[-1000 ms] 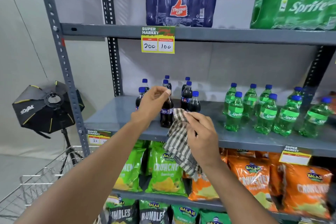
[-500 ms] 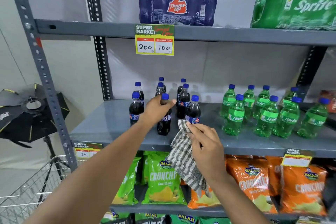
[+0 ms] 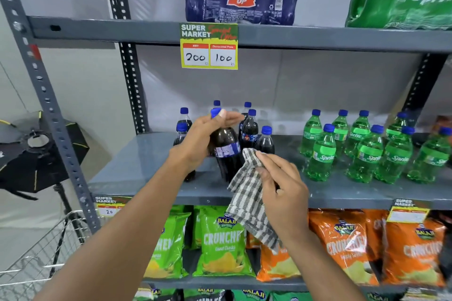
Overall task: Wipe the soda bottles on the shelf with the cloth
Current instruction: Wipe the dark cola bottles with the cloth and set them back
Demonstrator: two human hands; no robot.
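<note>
We see a grey metal shelf (image 3: 151,173) — left hand (image 3: 198,139) clamped on a cola bottle (image 3: 226,151), right hand (image 3: 281,190) pinching a checked cloth (image 3: 247,198) — snack bags (image 3: 220,242) below.

bright even light | wide-angle bowing at edges | slight blur | glare on shelf (image 3: 146,163)

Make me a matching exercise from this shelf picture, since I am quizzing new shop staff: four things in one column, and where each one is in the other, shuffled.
Things:
1. dark cola bottle
2. checked cloth
3. green Sprite bottles
4. price tag reading 200 and 100

Places:
A. standing on the right part of the middle shelf
B. in the left hand
C. on the edge of the upper shelf
D. in the right hand

Pairs: 1-B, 2-D, 3-A, 4-C
</note>
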